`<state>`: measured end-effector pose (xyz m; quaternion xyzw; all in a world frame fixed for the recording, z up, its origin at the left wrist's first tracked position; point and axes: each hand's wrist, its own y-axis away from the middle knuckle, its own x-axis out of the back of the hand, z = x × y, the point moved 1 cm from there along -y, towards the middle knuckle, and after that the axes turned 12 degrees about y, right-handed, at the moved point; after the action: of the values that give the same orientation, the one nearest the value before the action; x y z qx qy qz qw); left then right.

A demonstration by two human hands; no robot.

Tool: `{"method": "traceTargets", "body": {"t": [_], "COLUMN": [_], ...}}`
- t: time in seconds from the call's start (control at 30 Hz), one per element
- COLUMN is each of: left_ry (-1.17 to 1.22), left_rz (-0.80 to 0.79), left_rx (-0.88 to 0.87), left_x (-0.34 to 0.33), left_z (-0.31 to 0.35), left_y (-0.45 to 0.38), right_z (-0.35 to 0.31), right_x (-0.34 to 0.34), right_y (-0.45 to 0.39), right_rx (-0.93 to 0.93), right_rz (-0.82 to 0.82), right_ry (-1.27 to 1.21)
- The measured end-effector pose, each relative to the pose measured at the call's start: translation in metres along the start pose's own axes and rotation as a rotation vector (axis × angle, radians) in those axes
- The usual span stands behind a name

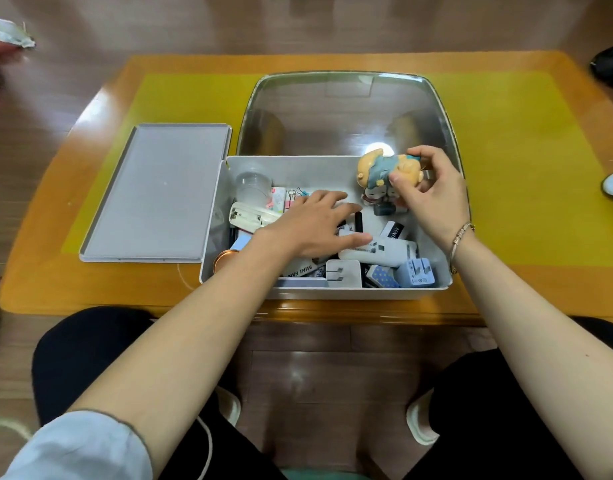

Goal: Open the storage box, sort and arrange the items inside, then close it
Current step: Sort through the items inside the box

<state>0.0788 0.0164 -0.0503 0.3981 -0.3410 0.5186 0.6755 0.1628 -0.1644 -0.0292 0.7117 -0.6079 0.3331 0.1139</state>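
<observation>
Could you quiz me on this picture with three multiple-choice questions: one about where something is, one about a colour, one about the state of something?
1. Where does the grey tray lie?
A. on the table, left of the storage box
B. inside the box
C. on the person's lap

2. What colour is the round lid at the box's near left corner?
A. green
B. copper
C. black

3. What is the right hand doing?
A. resting flat on the table
B. hanging idle
C. gripping a toy figurine over the box

Answers:
1. A: the tray sits flat on the table, beside the left wall of the storage box.
2. B: the round lid shines copper.
3. C: its fingers curl round the toy figurine, while the left hand lies open over the items.
</observation>
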Motion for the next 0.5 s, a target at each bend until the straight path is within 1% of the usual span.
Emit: {"method": "traceTargets", "body": {"t": [0.07, 0.2, 0.37, 0.5], "left_ry": [0.001, 0.018, -0.001, -0.083], "left_rz": [-0.069, -0.192, -0.149, -0.12], "left_rx": [-0.003, 0.129, 0.145, 0.121], "left_x": [-0.004, -0.009, -0.011, -0.016], "left_z": [0.008, 0.008, 0.0, -0.002], "left_y": [-0.011, -0.02, -0.003, 0.012], "right_z": [0.001, 0.002, 0.004, 0.004], "right_x": [0.0, -0.001, -0.002, -0.002], "right_y": [0.0, 0.0, -0.001, -0.002], "right_rx": [0.01, 0.048, 0.051, 0.062], "right_rz": [0.004, -0.001, -0.004, -0.014], "right_ry": [0.01, 0.03, 0.03, 0.042]}}
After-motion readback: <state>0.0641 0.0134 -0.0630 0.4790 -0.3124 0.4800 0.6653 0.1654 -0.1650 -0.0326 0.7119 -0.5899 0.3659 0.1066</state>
